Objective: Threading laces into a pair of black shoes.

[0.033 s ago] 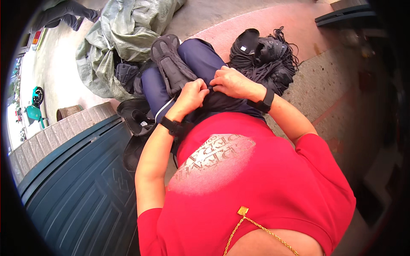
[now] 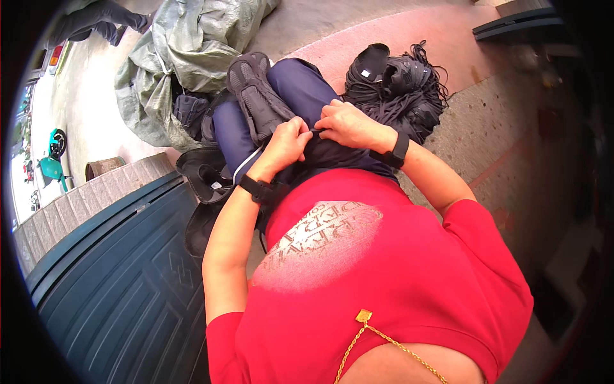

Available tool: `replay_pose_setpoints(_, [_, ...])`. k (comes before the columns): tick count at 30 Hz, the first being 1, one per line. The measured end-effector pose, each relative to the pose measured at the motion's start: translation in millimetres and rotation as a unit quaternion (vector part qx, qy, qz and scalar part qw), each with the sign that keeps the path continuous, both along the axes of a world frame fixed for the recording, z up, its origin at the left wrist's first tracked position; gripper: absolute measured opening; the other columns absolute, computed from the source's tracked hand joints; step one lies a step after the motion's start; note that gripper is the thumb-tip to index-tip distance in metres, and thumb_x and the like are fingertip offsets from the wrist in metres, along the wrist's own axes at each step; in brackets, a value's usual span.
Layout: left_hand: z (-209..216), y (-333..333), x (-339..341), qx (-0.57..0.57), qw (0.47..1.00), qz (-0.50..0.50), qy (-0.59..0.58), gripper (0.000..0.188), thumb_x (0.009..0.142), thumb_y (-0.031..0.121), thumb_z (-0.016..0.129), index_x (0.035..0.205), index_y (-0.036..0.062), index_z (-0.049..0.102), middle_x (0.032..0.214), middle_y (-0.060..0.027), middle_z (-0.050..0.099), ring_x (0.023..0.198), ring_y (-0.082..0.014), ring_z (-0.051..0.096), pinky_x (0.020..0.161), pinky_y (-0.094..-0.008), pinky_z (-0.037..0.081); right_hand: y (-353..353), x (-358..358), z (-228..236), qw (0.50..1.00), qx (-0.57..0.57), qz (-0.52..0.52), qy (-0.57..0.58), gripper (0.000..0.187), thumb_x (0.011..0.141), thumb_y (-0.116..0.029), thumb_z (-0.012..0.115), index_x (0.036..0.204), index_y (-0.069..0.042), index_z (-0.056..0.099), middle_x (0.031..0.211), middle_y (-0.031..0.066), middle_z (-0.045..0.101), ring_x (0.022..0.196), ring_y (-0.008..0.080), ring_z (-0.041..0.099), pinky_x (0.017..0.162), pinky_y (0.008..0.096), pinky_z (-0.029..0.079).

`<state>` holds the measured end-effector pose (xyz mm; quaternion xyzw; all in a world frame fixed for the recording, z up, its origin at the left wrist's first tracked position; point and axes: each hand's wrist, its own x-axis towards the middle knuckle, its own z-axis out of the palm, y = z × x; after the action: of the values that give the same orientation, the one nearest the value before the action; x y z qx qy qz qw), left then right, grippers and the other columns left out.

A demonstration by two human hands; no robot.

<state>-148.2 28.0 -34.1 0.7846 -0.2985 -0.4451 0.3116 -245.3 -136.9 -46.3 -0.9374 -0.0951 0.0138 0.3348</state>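
A black shoe (image 2: 256,96) lies across my lap, its ridged sole partly turned up, on navy trousers (image 2: 300,86). My left hand (image 2: 289,142) is closed in a pinch beside the shoe's near end. Fingertips almost touching it, my right hand (image 2: 348,125) is pinched closed over the right thigh. A thin dark strand (image 2: 313,132) shows between the fingertips of both hands; its kind is hard to make out against the dark cloth. Black bands circle both wrists.
To the right lies a heap of black shoe pieces and laces (image 2: 400,89). Ahead on the left is a grey-green woven sack (image 2: 192,51). More black shoe parts (image 2: 208,176) sit by my left leg, near a blue panelled door (image 2: 128,275). A person's legs (image 2: 96,22) show far left.
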Motion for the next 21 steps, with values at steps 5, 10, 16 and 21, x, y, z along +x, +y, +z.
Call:
replay_pose_setpoints(5, [16.5, 5.4, 6.7, -0.099, 0.966, 0.138, 0.194, 0.012, 0.086, 0.015, 0.053, 0.088, 0.0058, 0.046, 0.065, -0.0020, 0.054, 0.039, -0.0069, 0.047, 0.032, -0.0191, 0.031, 0.9, 16.9, 5.0, 0.996, 0.074, 0.001, 0.056, 0.014, 0.077, -0.016, 0.060, 0.083, -0.004, 0.062, 0.074, 0.0097, 0.056, 0.072, 0.0207, 0.053, 0.064, 0.0320, 0.043])
replay_pose_setpoints(10, [78.4, 25.4, 54.6, -0.142, 0.931, 0.181, 0.283, 0.018, 0.088, 0.018, 0.052, 0.097, 0.0025, 0.054, 0.065, 0.0022, 0.049, 0.039, -0.0034, 0.040, 0.035, -0.0163, 0.030, -29.8, 44.3, 79.0, 0.918, 0.343, -0.134, 0.149, 0.022, 0.088, -0.021, 0.051, 0.087, -0.001, 0.059, 0.069, -0.0029, 0.053, 0.066, 0.0040, 0.046, 0.058, 0.0201, 0.039])
replay_pose_setpoints(16, [91.0, 64.3, 76.4, -0.091, 0.944, 0.186, 0.258, 0.020, 0.087, 0.020, 0.055, 0.094, 0.0019, 0.058, 0.064, 0.0018, 0.051, 0.040, -0.0028, 0.042, 0.035, -0.0155, 0.030, -44.4, 51.8, 94.8, 0.943, 0.232, -0.131, 0.198, 0.025, 0.088, -0.022, 0.052, 0.084, 0.001, 0.060, 0.065, -0.0018, 0.052, 0.065, 0.0049, 0.046, 0.058, 0.0218, 0.039])
replay_pose_setpoints(21, [55.1, 50.1, 56.3, -0.060, 0.935, 0.195, 0.290, 0.019, 0.088, 0.019, 0.052, 0.096, 0.0018, 0.051, 0.063, -0.0032, 0.055, 0.041, -0.0070, 0.050, 0.034, -0.0172, 0.035, 21.5, 52.7, 41.3, 0.976, 0.204, -0.047, -0.066, 0.026, 0.082, -0.010, 0.047, 0.105, 0.003, 0.050, 0.098, 0.0205, 0.056, 0.093, 0.0336, 0.054, 0.077, 0.0400, 0.043])
